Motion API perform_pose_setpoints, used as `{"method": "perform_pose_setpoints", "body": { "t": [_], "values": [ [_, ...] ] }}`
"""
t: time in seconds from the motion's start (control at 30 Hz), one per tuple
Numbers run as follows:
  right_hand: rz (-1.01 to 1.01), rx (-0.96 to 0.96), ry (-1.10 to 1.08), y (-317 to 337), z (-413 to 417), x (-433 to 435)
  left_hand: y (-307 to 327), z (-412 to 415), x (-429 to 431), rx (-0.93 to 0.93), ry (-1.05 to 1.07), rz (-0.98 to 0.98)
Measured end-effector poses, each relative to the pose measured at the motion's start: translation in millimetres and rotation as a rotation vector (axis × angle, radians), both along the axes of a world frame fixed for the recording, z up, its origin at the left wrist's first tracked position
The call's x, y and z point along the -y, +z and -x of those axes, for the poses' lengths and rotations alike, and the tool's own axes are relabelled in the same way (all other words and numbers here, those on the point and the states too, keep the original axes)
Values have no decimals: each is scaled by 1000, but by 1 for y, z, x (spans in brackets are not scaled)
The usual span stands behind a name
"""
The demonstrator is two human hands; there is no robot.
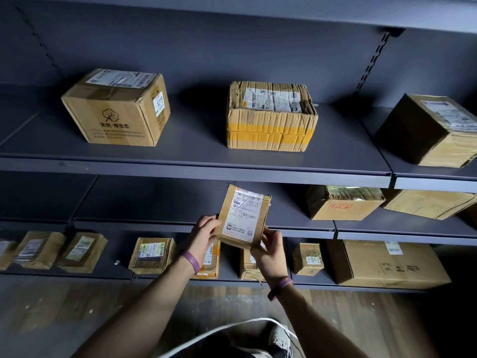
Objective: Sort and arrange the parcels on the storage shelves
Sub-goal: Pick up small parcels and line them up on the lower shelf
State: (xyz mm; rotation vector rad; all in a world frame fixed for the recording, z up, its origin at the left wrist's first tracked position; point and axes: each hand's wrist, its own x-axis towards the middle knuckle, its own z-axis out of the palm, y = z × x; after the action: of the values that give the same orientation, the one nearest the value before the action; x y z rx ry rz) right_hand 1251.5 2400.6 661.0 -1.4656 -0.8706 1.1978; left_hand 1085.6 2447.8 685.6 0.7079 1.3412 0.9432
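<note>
A small flat brown parcel (244, 215) with a white shipping label faces me, held up in front of the middle shelf (180, 226). My left hand (204, 235) grips its lower left edge. My right hand (269, 251) grips its lower right corner from below. On the upper shelf (196, 167) stand a printed carton (116, 108), a crumpled box with yellow tape (271, 118) and a dark box (428, 130) at the right.
The middle shelf carries two cartons (340, 202) at the right. The bottom shelf (77, 275) holds several small parcels (152, 254) and a large carton (387, 264). Wooden floor (77, 311) lies below. A shoe and a white cable (278, 337) are near my feet.
</note>
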Motion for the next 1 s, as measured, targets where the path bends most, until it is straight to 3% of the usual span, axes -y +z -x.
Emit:
{"method": "perform_pose_setpoints", "body": {
  "t": [0.23, 0.43, 0.7, 1.0],
  "values": [
    [-3, 30, 35, -3, -2, -7, -10, 0, -4, -60, -8, 4],
    [53, 306, 132, -5, -11, -33, -20, -7, -25, 4, 22, 6],
    [82, 409, 185, -23, -32, -88, -40, -33, -79, -182, -61, 30],
    [191, 349, 198, -47, -48, -115, -66, -52, -93, -231, -112, 128]
  ]
}}
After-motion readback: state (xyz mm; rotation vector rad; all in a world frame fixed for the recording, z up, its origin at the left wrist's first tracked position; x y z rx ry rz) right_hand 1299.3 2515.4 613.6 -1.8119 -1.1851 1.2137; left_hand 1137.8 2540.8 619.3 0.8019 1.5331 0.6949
